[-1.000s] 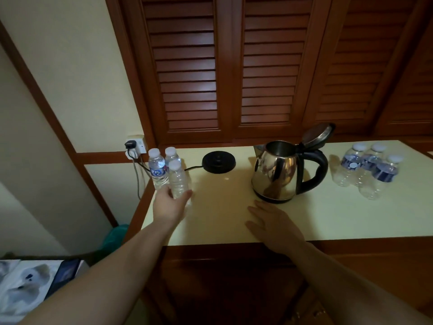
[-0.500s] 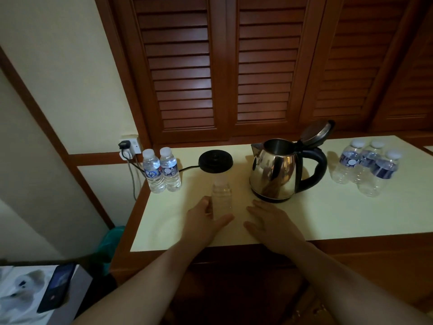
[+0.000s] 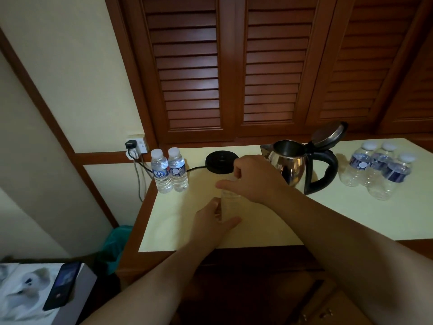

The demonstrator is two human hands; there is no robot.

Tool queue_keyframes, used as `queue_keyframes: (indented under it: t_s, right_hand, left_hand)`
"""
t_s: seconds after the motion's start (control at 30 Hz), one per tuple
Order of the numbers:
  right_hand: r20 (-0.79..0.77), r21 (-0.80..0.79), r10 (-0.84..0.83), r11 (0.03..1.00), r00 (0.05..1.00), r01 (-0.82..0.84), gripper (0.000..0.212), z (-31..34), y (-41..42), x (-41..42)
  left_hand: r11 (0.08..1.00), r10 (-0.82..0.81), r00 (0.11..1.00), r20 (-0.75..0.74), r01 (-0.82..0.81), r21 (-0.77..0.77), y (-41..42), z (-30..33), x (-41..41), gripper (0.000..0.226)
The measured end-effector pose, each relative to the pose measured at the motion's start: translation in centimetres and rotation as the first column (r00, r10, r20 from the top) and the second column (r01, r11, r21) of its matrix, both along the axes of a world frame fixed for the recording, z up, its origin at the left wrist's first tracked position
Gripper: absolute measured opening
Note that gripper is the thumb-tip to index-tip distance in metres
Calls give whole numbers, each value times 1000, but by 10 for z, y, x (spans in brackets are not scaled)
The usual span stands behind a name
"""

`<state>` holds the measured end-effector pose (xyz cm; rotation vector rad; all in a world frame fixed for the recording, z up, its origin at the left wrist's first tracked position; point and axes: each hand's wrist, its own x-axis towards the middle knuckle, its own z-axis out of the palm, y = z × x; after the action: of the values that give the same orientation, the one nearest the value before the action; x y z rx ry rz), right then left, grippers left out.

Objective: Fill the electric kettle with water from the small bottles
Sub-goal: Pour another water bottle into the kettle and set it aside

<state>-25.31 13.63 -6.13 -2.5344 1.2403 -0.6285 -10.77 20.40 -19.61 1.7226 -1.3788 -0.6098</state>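
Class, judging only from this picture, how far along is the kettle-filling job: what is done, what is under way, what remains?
Done: the kettle stands off its base, lid open. Under way: the left hand steadies one bottle on the counter while the right hand grips its top, probably uncapping. Left: pouring it; two capped bottles wait left, three bottles right.

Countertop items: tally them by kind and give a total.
Full bottles at left: 2
Bottle held in the left hand, top under the right hand: 1
Bottles at right: 3
Kettle, lid open: 1
Kettle base: 1
Total: 8
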Motion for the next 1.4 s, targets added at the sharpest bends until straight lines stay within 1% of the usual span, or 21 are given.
queue_keyframes:
  t_s: [0.07, 0.17, 0.3, 0.37, 0.43, 0.53, 0.6, 0.63, 0.7, 0.73, 0.83, 0.87, 0.93, 1.0, 1.07, 1.13, 1.23, 1.4]
  right_hand:
    - [-1, 21, 16, 1000, 1000, -16, 52, 2, 0, 1]
    - [-34, 65, 100, 993, 994, -97, 44, 8, 1, 1]
    - [-164, 96, 259, 964, 952, -246, 27, 17, -7, -8]
    - [-203, 122, 314, 948, 927, -295, 21, 21, -11, -11]
    - [-210, 149, 334, 940, 919, -307, 31, 27, -12, -12]
    - [-174, 200, 300, 943, 938, -264, 54, 30, -7, -11]
    - [-173, 187, 231, 962, 958, -198, 68, 26, -6, -9]
    - [-185, 147, 192, 975, 964, -166, 68, 24, -5, -8]
    - [-215, 77, 144, 988, 966, -131, 52, 23, -3, -4]
    - [-220, 71, 138, 990, 966, -125, 45, 22, -3, -3]
    - [-199, 102, 205, 977, 958, -188, 30, 19, -9, -5]
    - [-190, 108, 236, 970, 953, -219, 29, 19, -10, -8]
    - [-111, 133, 264, 959, 958, -249, 35, 20, -12, -14]
    - [-6, 153, 226, 963, 974, -223, 37, 19, -13, -23]
    - [36, 154, 172, 972, 984, -176, 34, 15, -15, -36]
    - [-12, 155, 114, 982, 993, -110, 32, 6, -18, -50]
    - [-107, 188, 57, 982, 993, -36, 39, -17, -20, -67]
    - [-154, 286, -1, 957, 988, 46, 48, -72, -8, -88]
  left_hand:
    - [1000, -15, 1000, -4, 15, 11, 1, 0, 0, 48]
    - [1000, -28, 1000, 0, 28, 13, 1, -2, 0, 49]
    - [999, -40, 998, 40, 39, 26, -1, -1, 0, 41]
    - [999, -42, 998, 41, 41, 31, 0, 1, -1, 38]
    - [998, -45, 998, 35, 43, 33, 1, 3, -1, 38]
    - [999, -34, 999, 6, 33, 43, 2, 3, -2, 43]
    - [999, -30, 1000, -1, 30, 35, 2, 2, -2, 47]
    - [999, -30, 1000, -7, 30, 32, 2, 1, -2, 49]
    - [999, -32, 999, -4, 32, 28, 1, 0, -2, 53]
    - [999, -34, 999, -1, 34, 30, 1, 0, -2, 54]
    - [999, -37, 999, -4, 37, 30, 2, 2, -1, 54]
    - [999, -40, 999, -3, 40, 29, 3, 3, -1, 52]
    - [999, -44, 999, -4, 44, 29, 4, 5, -1, 49]
    - [998, -47, 999, -8, 47, 27, 4, 5, -1, 49]
    - [998, -54, 998, -15, 54, 24, 5, 5, -1, 49]
    - [998, -55, 998, -8, 55, 17, 4, 4, -2, 50]
    - [999, -44, 999, 27, 44, 15, 3, 4, -2, 55]
    - [999, -23, 998, 58, 22, 28, 3, 6, -4, 64]
